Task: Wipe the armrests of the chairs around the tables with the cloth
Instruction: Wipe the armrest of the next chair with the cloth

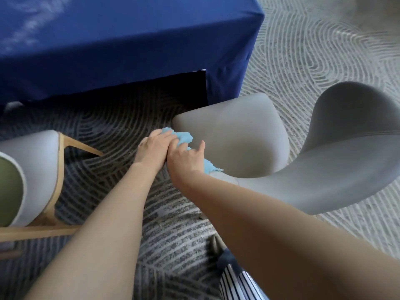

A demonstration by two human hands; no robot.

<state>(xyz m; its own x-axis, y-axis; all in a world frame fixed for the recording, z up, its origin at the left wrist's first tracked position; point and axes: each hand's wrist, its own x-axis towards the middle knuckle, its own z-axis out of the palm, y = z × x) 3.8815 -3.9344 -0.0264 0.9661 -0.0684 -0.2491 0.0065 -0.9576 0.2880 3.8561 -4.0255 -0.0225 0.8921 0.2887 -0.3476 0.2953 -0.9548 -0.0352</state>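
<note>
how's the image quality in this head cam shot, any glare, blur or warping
Head view: pale glare streaks on the blue table cover at top left; the carpet smears soft in the top right corner and falls into deep shadow under the table; wide-angle stretch enlarges the right forearm near the bottom edge; the cloth at centre is fairly sharp and evenly lit.

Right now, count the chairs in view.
2: a grey chair on the right, beside the blue table; a wooden-framed chair at the left edge, partly cut off. Others may be hidden.
</note>
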